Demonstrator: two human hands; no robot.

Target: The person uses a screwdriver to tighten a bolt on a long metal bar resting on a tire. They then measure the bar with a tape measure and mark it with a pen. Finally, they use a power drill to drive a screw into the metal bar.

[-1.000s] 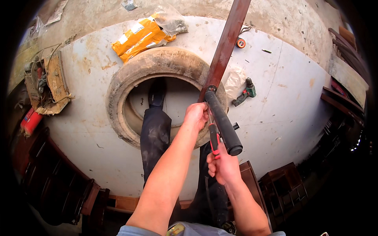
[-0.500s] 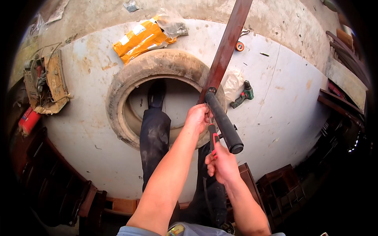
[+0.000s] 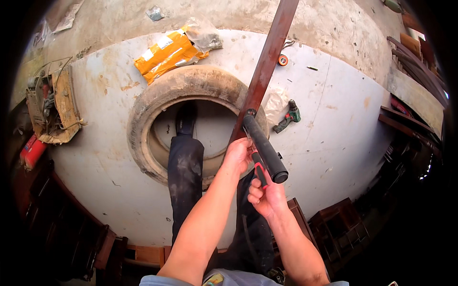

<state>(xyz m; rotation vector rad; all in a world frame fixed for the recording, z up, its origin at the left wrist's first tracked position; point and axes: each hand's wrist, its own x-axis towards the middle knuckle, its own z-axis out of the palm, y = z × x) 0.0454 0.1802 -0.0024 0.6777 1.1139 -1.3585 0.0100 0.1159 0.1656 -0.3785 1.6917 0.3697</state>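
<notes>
A long dark red wooden beam (image 3: pixel 271 57) slants across the tyre (image 3: pixel 191 81). Fixed to its side, a black cylinder (image 3: pixel 265 148) sticks out toward me. My right hand (image 3: pixel 268 196) is closed around the red-and-black handle of a screwdriver (image 3: pixel 260 172), which points up along the cylinder's left side. At the screwdriver's tip, next to the beam, my left hand (image 3: pixel 240 155) is closed in a pinch; what its fingers hold is hidden. The tip itself is hidden by those fingers.
Right of the beam lie a green-and-black power drill (image 3: pixel 288 117), a clear plastic bag (image 3: pixel 275 106) and an orange-and-black roll (image 3: pixel 283 60). A yellow-wrapped package (image 3: pixel 167 55) lies beyond the tyre. My leg (image 3: pixel 185 164) reaches into its opening. Dark wooden furniture (image 3: pixel 338 221) stands near.
The beam, cylinder and tyre appear slightly shifted left and lower in view. The screwdriver handle has turned in my right hand, whose fingers have shifted on it. My left hand keeps its pinch.
</notes>
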